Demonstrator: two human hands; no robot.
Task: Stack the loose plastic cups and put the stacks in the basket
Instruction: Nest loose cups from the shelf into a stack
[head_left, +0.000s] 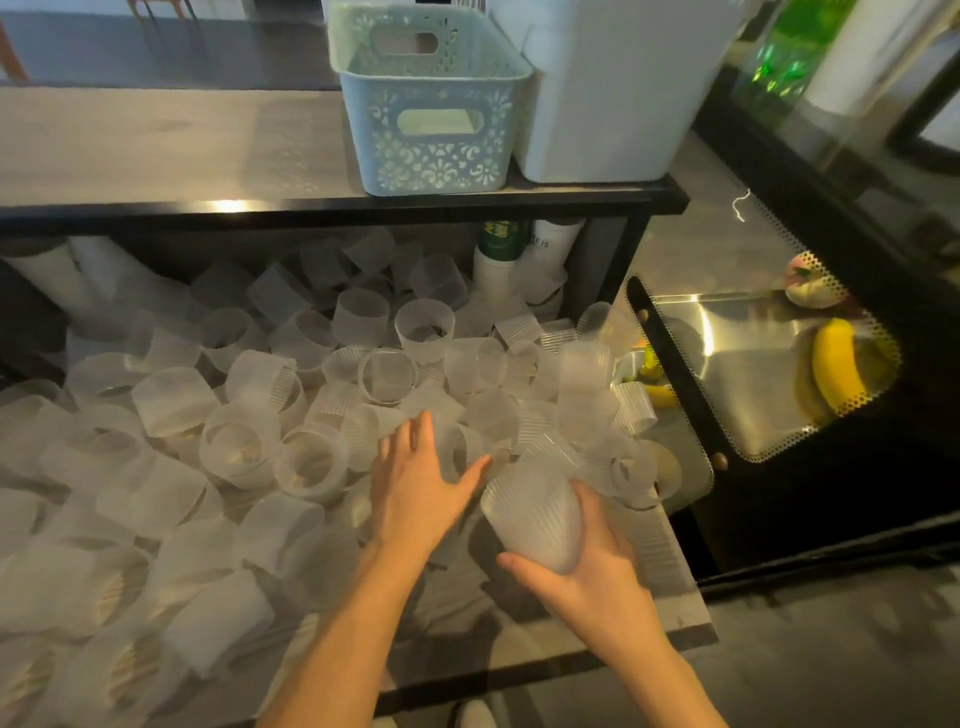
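Near lower shelf's front right corner: right hand (597, 566) grips frosted ribbed plastic cup (535, 514); left hand (415, 488), fingers spread, reaches loose cups (311, 462). Stacking under way; next, nest another. Pale blue perforated basket (431, 104) awaits above.

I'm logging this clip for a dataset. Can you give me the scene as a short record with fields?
left hand: open, fingers spread, reaching over the loose cups
right hand: grips a ribbed cup, tilted
cups: many, scattered loose on the lower shelf
basket: pale blue, on the upper shelf; no cups visible in it
beside basket: white bin
far right: banana
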